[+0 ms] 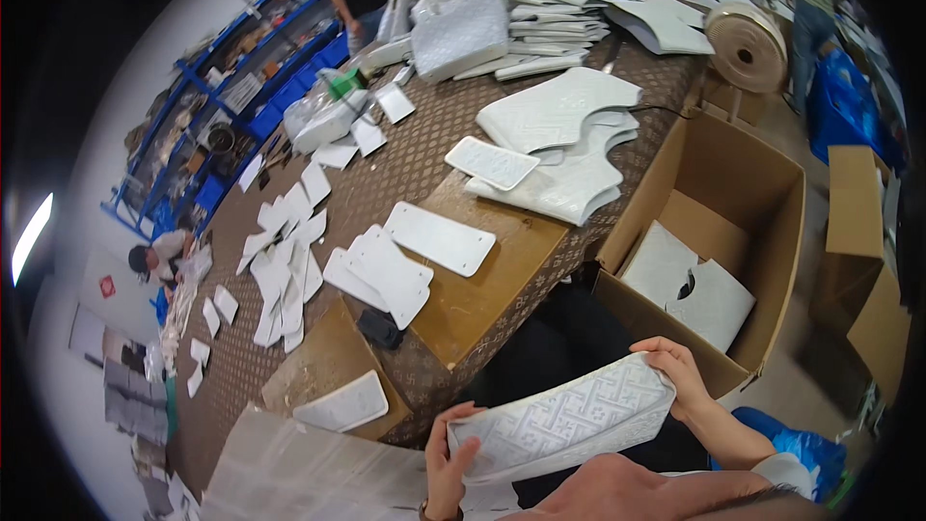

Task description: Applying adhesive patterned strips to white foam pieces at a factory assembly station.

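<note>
A white quilted-looking panel with an embossed grey line pattern stretches between my hands above my lap. It is bent lengthwise, with a folded lower part. My left hand grips its left end, thumb on the near face. At the opposite end, my right hand is closed around the upper corner. Left of the panel, a white rounded plate lies on a brown board at the table edge. A small black block sits just beyond it.
An open cardboard box holding white pieces stands right of the patterned table. White plates, loose white pieces and cut sheets cover parts of the table. Two people stand at the back; another person is far left.
</note>
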`<state>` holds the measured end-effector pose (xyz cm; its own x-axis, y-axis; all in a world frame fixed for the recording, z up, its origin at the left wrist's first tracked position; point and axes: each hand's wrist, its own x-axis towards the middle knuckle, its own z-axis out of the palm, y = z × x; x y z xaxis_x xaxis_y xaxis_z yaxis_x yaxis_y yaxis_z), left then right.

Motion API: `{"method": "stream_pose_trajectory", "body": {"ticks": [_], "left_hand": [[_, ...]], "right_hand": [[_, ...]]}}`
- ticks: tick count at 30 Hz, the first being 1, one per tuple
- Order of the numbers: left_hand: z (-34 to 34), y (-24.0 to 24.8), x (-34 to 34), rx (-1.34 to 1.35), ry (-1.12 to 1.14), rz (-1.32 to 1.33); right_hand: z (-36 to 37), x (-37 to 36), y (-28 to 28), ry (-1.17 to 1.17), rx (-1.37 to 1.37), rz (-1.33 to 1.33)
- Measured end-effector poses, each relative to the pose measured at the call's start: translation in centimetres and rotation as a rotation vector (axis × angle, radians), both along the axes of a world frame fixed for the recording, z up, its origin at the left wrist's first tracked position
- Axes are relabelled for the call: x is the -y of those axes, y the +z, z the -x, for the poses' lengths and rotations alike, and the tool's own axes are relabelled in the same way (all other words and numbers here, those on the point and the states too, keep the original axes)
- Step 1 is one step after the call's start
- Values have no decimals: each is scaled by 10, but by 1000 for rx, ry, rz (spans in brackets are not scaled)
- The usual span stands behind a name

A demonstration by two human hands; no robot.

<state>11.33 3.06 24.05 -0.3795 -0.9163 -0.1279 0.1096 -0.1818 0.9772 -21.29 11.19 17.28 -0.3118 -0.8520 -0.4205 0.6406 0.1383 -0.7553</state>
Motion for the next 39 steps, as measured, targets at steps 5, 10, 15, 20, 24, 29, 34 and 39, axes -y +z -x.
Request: {"method": "stream_pose_trajectory", "body": {"ticks": [5, 10, 15, 20, 24, 29, 34, 39], "left_hand": [[14, 9, 10, 63, -221, 260], [48, -5, 26, -1, -356, 270], [47, -17, 38, -68, -315, 162], [44, -11, 31, -155, -245, 149], [37, -19, 32, -129, -255, 222], [41, -23, 39, -148, -243, 206], [45, -24, 49, -126, -268, 326], [45, -32, 51, -101, -265, 397]], "right_hand": [[23, -26, 52, 365, -453, 272], [31, -13, 82, 604, -859, 179], [9, 46, 87, 812, -942, 362], [-38, 92, 103, 897, -858, 503], [-59, 109, 99, 956, -715, 409], [-54, 111, 87, 940, -649, 362], [-48, 115, 84, 904, -647, 387], [-48, 120, 64, 865, -624, 557]]}}
